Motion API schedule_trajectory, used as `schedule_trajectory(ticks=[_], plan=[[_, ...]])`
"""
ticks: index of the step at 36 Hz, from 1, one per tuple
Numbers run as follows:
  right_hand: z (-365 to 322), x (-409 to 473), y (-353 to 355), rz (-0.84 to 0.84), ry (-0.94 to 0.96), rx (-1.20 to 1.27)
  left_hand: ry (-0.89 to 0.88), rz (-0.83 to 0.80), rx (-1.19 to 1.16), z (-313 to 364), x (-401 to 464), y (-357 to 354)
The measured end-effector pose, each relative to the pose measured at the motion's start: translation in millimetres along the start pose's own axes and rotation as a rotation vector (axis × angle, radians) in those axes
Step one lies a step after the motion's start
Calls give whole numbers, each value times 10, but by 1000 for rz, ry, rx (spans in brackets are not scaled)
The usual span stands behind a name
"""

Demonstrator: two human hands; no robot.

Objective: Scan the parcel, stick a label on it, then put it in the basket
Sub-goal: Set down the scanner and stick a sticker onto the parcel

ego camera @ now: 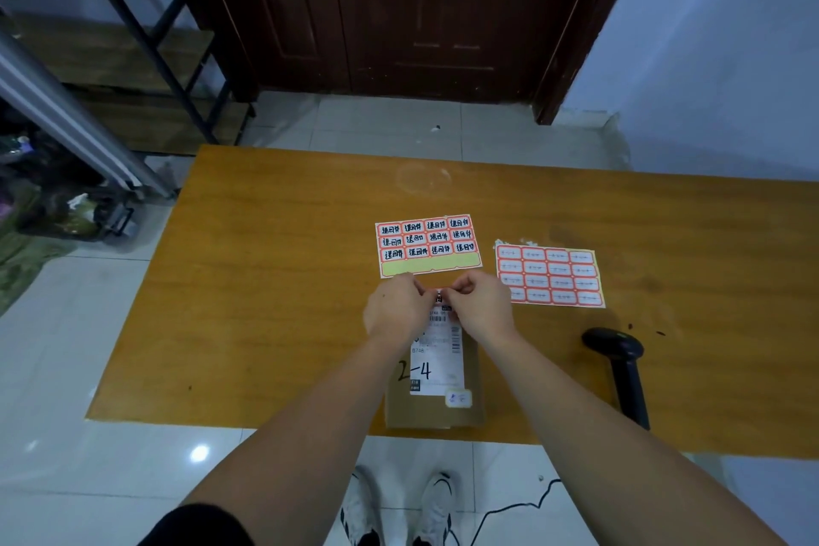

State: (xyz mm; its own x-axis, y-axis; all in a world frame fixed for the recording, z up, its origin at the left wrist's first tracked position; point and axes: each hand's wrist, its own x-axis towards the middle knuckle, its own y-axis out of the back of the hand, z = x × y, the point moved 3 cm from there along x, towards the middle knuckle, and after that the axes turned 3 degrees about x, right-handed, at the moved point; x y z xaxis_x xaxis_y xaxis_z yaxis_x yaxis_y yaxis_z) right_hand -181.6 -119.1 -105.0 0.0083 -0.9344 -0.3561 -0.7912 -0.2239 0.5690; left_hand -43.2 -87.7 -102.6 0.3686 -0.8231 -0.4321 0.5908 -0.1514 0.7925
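A brown cardboard parcel point(436, 410) lies on the wooden table point(266, 301) near its front edge. A white shipping slip with a barcode and "2-4" covers its top. My left hand point(396, 308) and my right hand point(481, 306) meet over the parcel's far end. Together they pinch a small red-edged label point(439, 294) between their fingertips. Just beyond the hands lies a sheet of red-edged labels point(427, 242) with handwriting, its bottom row bare. A second label sheet point(549, 275) lies to the right. No basket is in view.
A black handheld scanner point(620, 359) lies on the table at the right, its cable trailing to the floor. A dark wooden door point(416, 4) stands behind the table. A metal shelf rack point(146, 35) and bags are at the left. My shoes show below the table edge.
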Motion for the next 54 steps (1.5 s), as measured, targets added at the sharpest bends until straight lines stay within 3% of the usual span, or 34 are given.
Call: schedule_trajectory(ticks=[17, 21, 30, 42, 49, 54], plan=[[7, 81, -18, -23, -10, -168, -18, 1, 132, 42, 48, -31], [49, 111, 13, -36, -96, -105, 32, 20, -16, 24, 59, 2], [21, 71, 0, -39, -47, -106, 107, 31, -86, -38, 136, -15], [64, 29, 51, -174, 12, -117, -34, -107, -229, -154, 72, 6], [76, -2, 73, -67, -62, 72, 6, -57, -330, -182, 102, -9], [8, -34, 59, -13, -93, 75, 48, 11, -394, -156, 52, 8]])
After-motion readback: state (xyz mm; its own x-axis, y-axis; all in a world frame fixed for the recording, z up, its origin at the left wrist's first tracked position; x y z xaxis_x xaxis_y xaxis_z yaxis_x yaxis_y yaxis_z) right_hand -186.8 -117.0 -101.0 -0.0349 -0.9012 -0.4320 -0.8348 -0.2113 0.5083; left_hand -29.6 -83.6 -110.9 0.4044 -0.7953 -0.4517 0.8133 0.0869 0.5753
